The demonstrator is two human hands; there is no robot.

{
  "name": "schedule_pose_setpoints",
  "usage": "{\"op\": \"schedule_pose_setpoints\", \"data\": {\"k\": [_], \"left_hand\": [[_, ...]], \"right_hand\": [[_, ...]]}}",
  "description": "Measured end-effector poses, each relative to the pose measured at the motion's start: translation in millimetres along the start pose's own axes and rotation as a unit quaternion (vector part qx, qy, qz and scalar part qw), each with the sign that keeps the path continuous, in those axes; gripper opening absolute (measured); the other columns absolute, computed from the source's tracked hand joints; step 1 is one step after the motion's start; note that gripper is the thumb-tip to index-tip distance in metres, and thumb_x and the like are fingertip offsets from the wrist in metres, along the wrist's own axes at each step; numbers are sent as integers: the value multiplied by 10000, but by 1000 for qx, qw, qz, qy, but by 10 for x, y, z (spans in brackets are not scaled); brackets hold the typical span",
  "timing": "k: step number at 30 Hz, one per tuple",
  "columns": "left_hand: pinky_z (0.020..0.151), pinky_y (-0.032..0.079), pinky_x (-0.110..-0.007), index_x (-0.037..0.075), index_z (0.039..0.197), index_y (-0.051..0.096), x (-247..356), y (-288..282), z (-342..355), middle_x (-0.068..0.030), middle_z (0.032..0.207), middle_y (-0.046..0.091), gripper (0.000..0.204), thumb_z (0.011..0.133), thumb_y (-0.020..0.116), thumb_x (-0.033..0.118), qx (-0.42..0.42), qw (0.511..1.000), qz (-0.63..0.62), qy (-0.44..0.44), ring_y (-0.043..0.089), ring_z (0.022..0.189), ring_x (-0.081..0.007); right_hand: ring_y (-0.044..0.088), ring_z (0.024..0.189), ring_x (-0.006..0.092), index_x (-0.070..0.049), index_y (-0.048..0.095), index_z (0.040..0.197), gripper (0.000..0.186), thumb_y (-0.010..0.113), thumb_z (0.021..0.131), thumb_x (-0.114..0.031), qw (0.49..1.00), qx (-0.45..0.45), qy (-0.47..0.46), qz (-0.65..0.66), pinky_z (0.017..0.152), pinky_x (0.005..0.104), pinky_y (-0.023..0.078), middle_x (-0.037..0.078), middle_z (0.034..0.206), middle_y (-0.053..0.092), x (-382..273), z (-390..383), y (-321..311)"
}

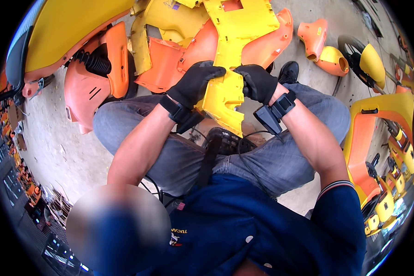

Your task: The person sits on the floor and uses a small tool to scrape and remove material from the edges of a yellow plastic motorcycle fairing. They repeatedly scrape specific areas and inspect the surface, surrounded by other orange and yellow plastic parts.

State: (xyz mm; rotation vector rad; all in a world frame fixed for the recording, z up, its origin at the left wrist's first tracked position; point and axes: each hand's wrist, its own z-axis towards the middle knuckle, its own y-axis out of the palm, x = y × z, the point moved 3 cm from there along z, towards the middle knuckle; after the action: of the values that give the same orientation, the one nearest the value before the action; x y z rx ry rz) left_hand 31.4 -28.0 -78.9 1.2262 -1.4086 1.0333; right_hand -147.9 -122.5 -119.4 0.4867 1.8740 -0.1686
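Note:
In the head view I hold a long yellow plastic body panel (223, 101) upright between my legs, its wider upper part with a square opening lying over other panels. My gloved left hand (195, 83) grips its left edge at the narrow middle. My gloved right hand (257, 83) is closed on its right edge at about the same height. Behind it lie orange curved panels (161, 60) and more yellow pieces (172, 20). A dark object with cables (223, 140) is partly hidden under the lower end of the panel.
An orange part with a black spring (85, 94) stands at left, below a large yellow body (60, 25). At upper right lie small orange and yellow covers (331, 60) and a wheel (349, 48). A yellow-orange frame piece (363, 138) and several yellow vehicles (386, 204) line the right.

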Motion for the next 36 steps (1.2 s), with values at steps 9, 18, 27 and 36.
{"op": "schedule_pose_setpoints", "data": {"k": [9, 18, 27, 36], "left_hand": [[748, 524, -273, -24, 985, 644, -2, -4, 26, -72, 898, 673, 159, 916, 633, 120, 68, 982, -166, -62, 659, 819, -143], [848, 524, -298, 11, 1083, 642, -164, -5, 7, -94, 1036, 667, 204, 942, 613, 155, 73, 898, -377, -215, 648, 949, -149], [884, 529, -336, 30, 1221, 577, -215, 137, 12, -108, 1088, 665, 351, 984, 559, 288, 98, 801, -548, -219, 654, 978, -204], [839, 548, -367, 61, 1265, 553, 67, 318, 5, -104, 1079, 664, 546, 990, 471, 525, 24, 765, -608, -212, 661, 927, -221]], "right_hand": [[423, 553, 31, -18, 631, 1105, 196, 497, 995, -112, 997, 26, -69, -15, 497, 183, 344, -42, 703, 496, -52, -23, 30], [455, 577, 1, -41, 596, 1213, 252, 528, 972, -69, 911, -14, 158, 380, 523, 138, 377, -57, 767, 521, 45, -3, 42], [374, 442, 24, -98, 607, 923, 203, 500, 1021, -240, 851, 26, 208, 482, 397, 154, 289, -65, 617, 475, -36, 61, 146], [419, 561, 29, -75, 604, 1174, 217, 490, 1016, -171, 874, 28, 182, 449, 476, 156, 334, -42, 743, 495, 100, 48, 153]]}}
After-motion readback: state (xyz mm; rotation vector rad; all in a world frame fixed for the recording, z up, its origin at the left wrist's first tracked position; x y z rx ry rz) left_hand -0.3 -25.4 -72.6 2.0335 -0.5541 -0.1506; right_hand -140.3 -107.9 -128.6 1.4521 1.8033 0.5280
